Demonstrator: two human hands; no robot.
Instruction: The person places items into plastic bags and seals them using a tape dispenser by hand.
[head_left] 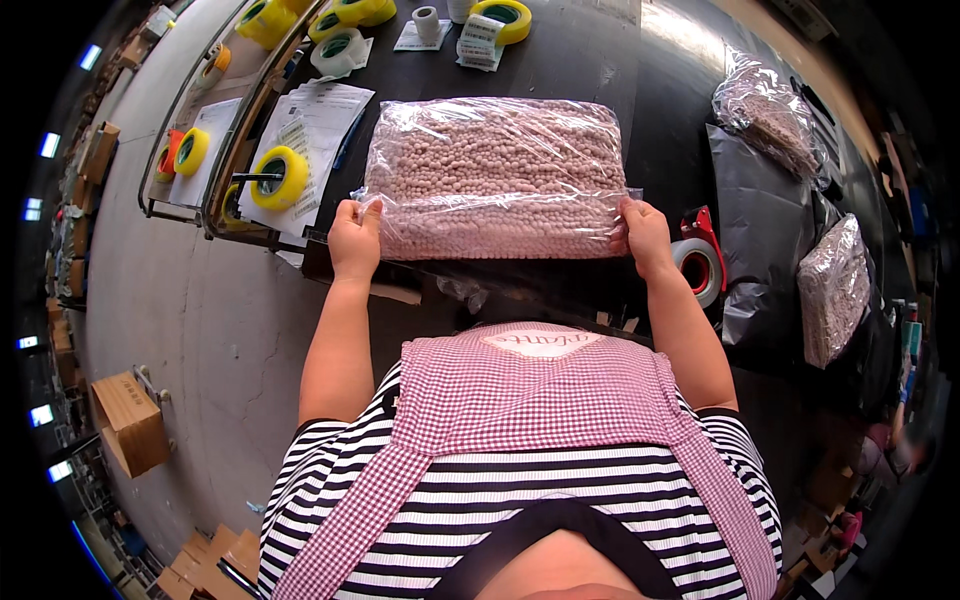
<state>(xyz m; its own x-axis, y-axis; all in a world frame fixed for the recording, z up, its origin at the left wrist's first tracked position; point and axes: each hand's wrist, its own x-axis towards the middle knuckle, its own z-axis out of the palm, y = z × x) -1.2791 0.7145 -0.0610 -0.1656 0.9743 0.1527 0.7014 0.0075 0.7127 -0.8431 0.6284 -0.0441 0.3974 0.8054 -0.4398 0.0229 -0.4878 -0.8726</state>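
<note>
While a clear bag of pinkish pellets (497, 175) lies flat on the dark table (660, 130) at upper centre, the left hand (354, 240) and right hand (647, 236) pinch its near corners; an even, level grip would keep it from sagging.

A grey concrete floor (200, 320) was seen beside a dark worktable (570, 60), with cardboard boxes (128, 420) set along the left and bright windows (48, 145) beyond.
</note>
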